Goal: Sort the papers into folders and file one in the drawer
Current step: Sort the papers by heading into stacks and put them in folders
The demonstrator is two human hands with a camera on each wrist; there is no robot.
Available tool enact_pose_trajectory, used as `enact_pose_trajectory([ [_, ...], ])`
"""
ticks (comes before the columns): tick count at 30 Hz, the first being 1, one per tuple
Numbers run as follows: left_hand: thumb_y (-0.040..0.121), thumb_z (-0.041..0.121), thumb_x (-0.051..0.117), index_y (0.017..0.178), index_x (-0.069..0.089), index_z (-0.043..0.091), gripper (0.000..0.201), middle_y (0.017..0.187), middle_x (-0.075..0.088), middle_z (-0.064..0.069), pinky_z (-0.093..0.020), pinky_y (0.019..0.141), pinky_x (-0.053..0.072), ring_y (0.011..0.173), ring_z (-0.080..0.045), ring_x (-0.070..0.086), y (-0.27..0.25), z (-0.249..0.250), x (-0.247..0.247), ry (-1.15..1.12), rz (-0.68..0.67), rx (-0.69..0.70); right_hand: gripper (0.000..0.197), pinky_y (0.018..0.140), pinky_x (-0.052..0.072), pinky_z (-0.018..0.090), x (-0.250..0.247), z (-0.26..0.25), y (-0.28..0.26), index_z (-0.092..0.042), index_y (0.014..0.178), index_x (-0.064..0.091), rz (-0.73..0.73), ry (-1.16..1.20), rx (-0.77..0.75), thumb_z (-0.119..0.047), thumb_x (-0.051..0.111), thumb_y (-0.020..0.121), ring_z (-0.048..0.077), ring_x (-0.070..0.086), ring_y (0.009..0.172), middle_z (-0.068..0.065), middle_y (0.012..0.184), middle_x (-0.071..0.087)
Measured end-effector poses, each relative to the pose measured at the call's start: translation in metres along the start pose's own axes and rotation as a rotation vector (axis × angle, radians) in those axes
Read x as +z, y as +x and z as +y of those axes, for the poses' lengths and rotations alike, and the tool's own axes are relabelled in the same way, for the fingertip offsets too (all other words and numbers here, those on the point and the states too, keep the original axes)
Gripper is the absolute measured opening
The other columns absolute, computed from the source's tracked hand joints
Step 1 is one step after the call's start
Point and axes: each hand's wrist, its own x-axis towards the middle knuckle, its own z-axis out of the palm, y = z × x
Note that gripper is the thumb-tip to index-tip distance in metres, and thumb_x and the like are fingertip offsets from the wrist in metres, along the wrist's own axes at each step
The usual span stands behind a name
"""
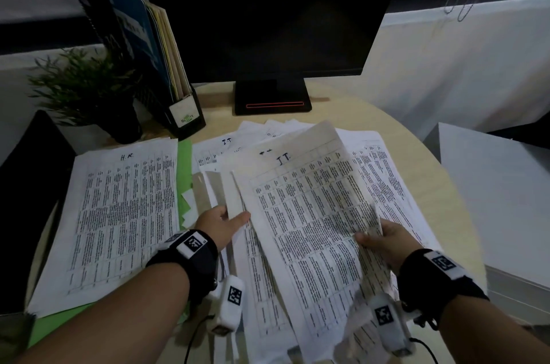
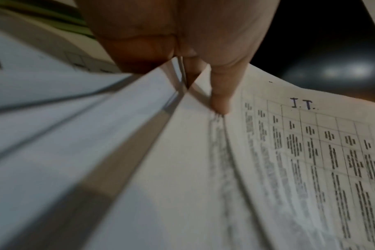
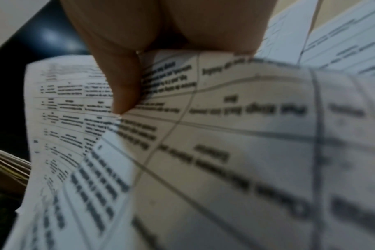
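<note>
Both hands pinch the lifted I.T. sheet (image 1: 309,215): left hand (image 1: 221,225) on its left edge, right hand (image 1: 384,240) on its right, above the loose pile (image 1: 387,173).

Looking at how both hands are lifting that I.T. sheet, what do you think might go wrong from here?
The I.T. sheet is held only at its edges by the left hand and right hand; it may crumple. The loose pile beneath could slide, or mix with the H.R. stack.

We read "H.R." handwritten atop the left sheet (image 1: 119,212), and "I.T." heading the lifted sheet (image 1: 309,215); table print stays illegible.
</note>
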Motion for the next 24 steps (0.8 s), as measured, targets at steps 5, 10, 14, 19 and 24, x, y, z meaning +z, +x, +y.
enact_pose_trajectory([
  [5,0.085,0.027,0.069,0.085,0.064,-0.001,0.029,0.088,0.068,-0.016,-0.034,0.075,0.049,0.084,-0.03,0.063,0.002,-0.004,-0.005,-0.032,0.034,0.008,0.01,0.068,0.046,0.029,-0.004,-0.008,0.003,-0.01,0.076,0.063,0.158,-0.274,0.02,-0.013,0.072,0.08,0.024,0.06,0.073,0.01,0.078,0.065],
  [10,0.088,0.012,0.063,0.136,0.036,0.01,0.055,0.125,0.057,-0.012,-0.033,0.091,0.045,0.107,-0.028,0.056,-0.003,0.0,-0.002,-0.085,0.096,0.02,0.015,0.071,0.05,0.032,-0.018,-0.011,0.002,-0.009,0.086,0.064,0.219,-0.336,0.119,-0.02,0.072,0.082,0.027,0.063,0.077,0.014,0.086,0.066],
  [14,0.081,0.031,0.073,0.15,0.005,0.018,0.098,0.154,0.024,-0.007,-0.038,0.111,0.029,0.137,-0.028,0.032,-0.002,0.002,0.004,-0.258,0.126,-0.031,0.018,0.067,0.043,0.026,0.006,-0.017,-0.001,-0.01,0.088,0.064,0.136,-0.393,0.084,-0.023,0.073,0.08,0.022,0.06,0.072,0.008,0.086,0.066],
  [19,0.073,0.017,0.081,0.151,0.002,0.013,0.111,0.153,0.026,-0.014,-0.04,0.11,0.033,0.136,-0.032,0.033,0.006,0.005,0.008,-0.109,0.096,-0.083,0.027,0.072,0.05,0.027,0.041,-0.026,-0.003,-0.015,0.098,0.059,0.08,-0.315,-0.024,-0.034,0.07,0.083,0.018,0.059,0.081,0.003,0.09,0.061],
  [24,0.075,0.013,0.077,0.145,0.019,0.012,0.091,0.135,0.048,-0.014,-0.043,0.1,0.044,0.117,-0.034,0.051,0.013,0.002,0.008,-0.12,0.104,-0.099,0.085,0.103,0.037,0.043,-0.017,-0.03,0.023,-0.02,0.136,0.044,0.376,-0.796,0.221,-0.068,0.065,0.069,0.034,0.044,0.122,0.013,0.137,0.043],
])
